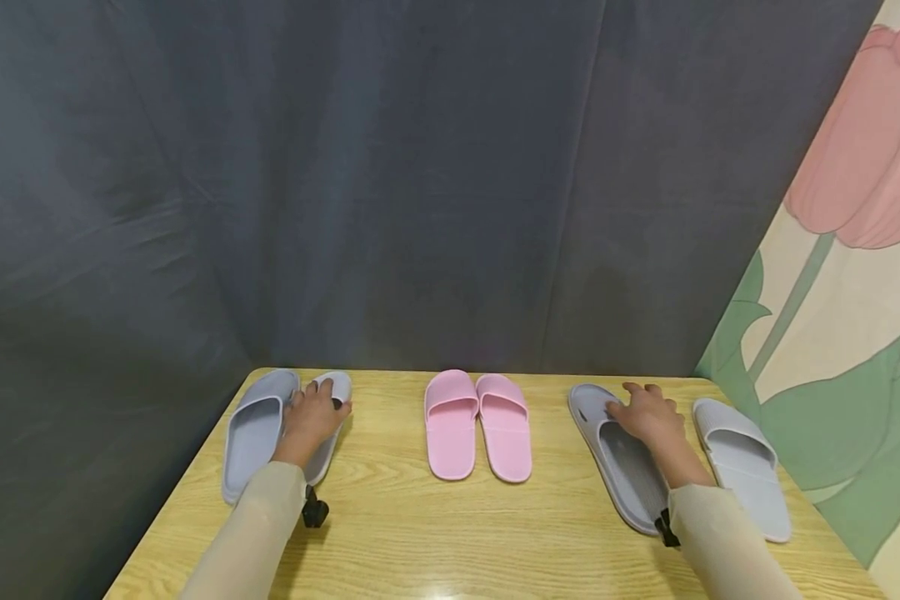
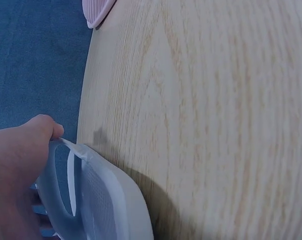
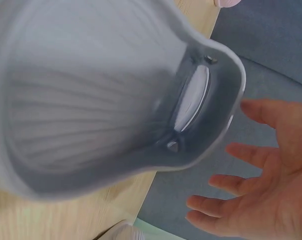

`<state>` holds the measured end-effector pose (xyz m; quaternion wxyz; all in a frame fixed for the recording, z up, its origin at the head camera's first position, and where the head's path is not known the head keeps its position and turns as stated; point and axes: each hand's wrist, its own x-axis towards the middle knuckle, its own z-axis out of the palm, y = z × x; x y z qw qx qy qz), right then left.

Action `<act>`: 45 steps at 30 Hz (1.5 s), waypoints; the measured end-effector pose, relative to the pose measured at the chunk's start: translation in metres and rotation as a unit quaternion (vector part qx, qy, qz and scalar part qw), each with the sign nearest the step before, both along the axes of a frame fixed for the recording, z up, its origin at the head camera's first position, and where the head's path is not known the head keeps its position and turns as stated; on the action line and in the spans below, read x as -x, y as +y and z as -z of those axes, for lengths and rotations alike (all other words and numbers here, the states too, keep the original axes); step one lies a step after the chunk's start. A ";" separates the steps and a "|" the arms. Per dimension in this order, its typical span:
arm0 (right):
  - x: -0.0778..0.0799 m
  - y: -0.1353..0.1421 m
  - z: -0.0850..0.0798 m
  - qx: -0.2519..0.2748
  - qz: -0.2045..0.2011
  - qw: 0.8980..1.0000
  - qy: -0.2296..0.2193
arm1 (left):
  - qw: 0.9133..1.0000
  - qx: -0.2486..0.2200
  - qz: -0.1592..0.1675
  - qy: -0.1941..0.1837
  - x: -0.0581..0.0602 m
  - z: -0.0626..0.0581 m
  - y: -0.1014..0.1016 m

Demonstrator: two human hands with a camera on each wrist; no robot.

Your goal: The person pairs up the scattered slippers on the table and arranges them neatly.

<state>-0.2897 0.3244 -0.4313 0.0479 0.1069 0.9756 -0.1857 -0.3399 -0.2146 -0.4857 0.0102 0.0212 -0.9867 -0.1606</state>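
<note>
At the table's left side, my left hand [image 1: 311, 423] is on a light grey slipper [image 1: 321, 460]. In the left wrist view the thumb lies on the edge of that slipper's strap [image 2: 50, 185], with fingers curled behind it. A blue-grey slipper [image 1: 253, 440] lies just left of this hand. On the right, my right hand [image 1: 651, 418] is over the front of a darker grey slipper [image 1: 633, 479]. Its fingers [image 3: 250, 155] are spread and apart from the slipper in the right wrist view. The thumb is at the strap's edge; contact is unclear. Another light grey slipper [image 1: 752, 479] lies to its right.
Two pink slippers, one on the left [image 1: 450, 442] and one on the right [image 1: 507, 446], lie side by side mid-table. A dark curtain [image 1: 450, 183] hangs behind the wooden table [image 1: 420, 542]. A wall with painted tulips [image 1: 855, 350] borders its right side.
</note>
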 end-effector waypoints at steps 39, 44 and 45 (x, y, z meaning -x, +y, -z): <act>-0.013 0.079 -0.011 -0.019 -0.002 1.000 0.000 | 0.999 0.024 -0.008 -0.029 0.000 0.013 0.012; -0.017 0.087 -0.012 -0.028 -0.006 1.000 0.000 | 0.999 0.020 -0.015 -0.027 -0.001 0.015 0.014; -0.018 0.089 -0.012 -0.029 -0.006 1.000 -0.001 | 0.999 0.017 -0.016 -0.026 -0.001 0.015 0.014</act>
